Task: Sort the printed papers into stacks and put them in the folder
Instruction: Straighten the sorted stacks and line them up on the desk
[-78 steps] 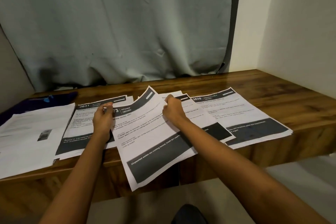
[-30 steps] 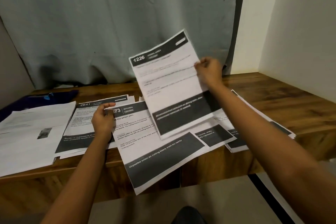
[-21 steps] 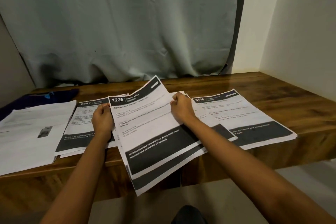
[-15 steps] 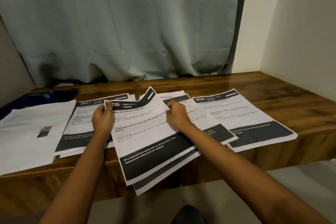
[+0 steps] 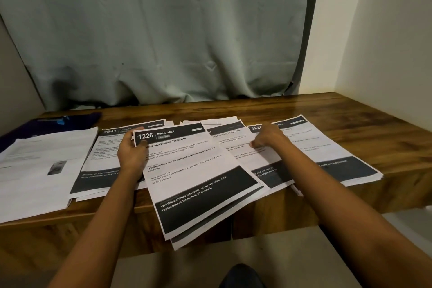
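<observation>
At the near edge, the 1226 sheet (image 5: 194, 170), headed "Dining Area", is found lying face up on top of a small bundle, its lower part overhanging the front of the worktop (image 5: 350, 112), with the edge of at least one further sheet showing beneath it. A second ago this sheet was held aloft in the right hand; it has since been laid down on the bundle. The bundle is gripped at its upper left corner by the left hand (image 5: 132, 154), thumb over the printed header and fingers beneath. The right hand (image 5: 266, 139) has let go of the 1226 sheet and has been moved across to the neighbouring bedroom sheet (image 5: 243, 159). Its fingers are bent down onto the paper, and whether an edge is pinched cannot be determined. Further stacks are noted to either side: the 3638 stack (image 5: 327, 149) to the right, the 2641 stack (image 5: 102, 154) to the left and plain white papers (image 5: 39, 170) at far left. Behind these, a dark blue item, judged to be the folder (image 5: 53, 121), lies against the curtain (image 5: 163, 30). It is judged that sorting is still under way, that the bedroom sheet is likely next to be handled, and that no filing in the folder has begun.
</observation>
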A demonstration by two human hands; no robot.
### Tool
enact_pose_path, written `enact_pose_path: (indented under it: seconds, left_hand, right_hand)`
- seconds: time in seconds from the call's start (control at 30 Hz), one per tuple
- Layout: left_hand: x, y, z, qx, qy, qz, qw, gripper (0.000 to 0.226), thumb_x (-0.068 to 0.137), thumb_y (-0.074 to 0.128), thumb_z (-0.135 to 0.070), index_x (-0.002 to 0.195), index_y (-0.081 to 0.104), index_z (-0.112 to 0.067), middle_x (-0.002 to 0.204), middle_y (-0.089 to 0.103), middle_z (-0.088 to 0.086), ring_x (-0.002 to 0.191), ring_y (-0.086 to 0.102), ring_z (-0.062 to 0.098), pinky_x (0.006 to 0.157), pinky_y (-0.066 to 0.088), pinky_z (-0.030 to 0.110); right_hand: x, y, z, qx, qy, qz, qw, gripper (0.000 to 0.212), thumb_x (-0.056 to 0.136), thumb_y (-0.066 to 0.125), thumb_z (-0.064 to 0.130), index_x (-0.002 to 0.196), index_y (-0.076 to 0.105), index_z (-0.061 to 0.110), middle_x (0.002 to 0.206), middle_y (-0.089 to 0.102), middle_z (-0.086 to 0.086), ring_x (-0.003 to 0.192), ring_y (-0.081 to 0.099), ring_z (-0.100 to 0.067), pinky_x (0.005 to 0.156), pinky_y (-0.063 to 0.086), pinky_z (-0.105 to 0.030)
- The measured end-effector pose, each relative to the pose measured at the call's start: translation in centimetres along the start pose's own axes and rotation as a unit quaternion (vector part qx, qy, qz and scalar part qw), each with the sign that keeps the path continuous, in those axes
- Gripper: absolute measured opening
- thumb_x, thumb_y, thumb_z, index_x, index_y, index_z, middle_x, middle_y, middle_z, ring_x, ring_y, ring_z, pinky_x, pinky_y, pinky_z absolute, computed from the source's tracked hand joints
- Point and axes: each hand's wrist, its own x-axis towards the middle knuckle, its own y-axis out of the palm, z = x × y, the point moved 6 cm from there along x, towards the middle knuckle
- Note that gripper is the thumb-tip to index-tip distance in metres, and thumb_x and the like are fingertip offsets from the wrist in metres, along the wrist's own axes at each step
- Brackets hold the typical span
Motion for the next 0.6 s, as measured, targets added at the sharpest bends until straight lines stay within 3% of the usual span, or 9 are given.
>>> enact_pose_path:
  seconds: [0.23,0.4,0.6]
  left_hand:
    - [-0.1,-0.2,-0.2,0.037,0.012,-0.014,0.999,0.029,0.096,0.055,-0.013,0.125,0.056,-0.013,0.122,0.063,0.009,0.109,0.061,0.028,0.095,0.049,0.043]
    - [-0.4,-0.2,-0.6,0.073,0.032,-0.035,0.996,0.024,0.097,0.053,-0.018,0.118,0.059,-0.007,0.119,0.063,0.013,0.108,0.059,0.029,0.088,0.044,0.034]
    - [-0.7,-0.6,-1.1,0.054,0.027,-0.035,0.998,0.021,0.098,0.053,-0.022,0.115,0.059,-0.011,0.116,0.064,0.011,0.107,0.06,0.028,0.09,0.047,0.039]
  right_hand:
    - [-0.2,0.4,-0.6,0.078,0.01,-0.032,0.996,0.048,0.078,0.078,0.023,0.115,0.056,0.001,0.119,0.06,-0.015,0.11,0.058,-0.03,0.087,0.049,-0.036]
    - [-0.4,-0.2,-1.1,0.107,0.02,-0.085,0.99,0.032,0.077,0.078,0.021,0.102,0.064,0.005,0.102,0.066,-0.011,0.088,0.06,-0.025,0.069,0.047,-0.031]
    - [-0.2,-2.0,-1.8,0.177,-0.021,-0.134,0.975,0.016,0.086,0.07,0.022,0.087,0.06,0.01,0.09,0.063,-0.008,0.08,0.058,-0.021,0.068,0.043,-0.031]
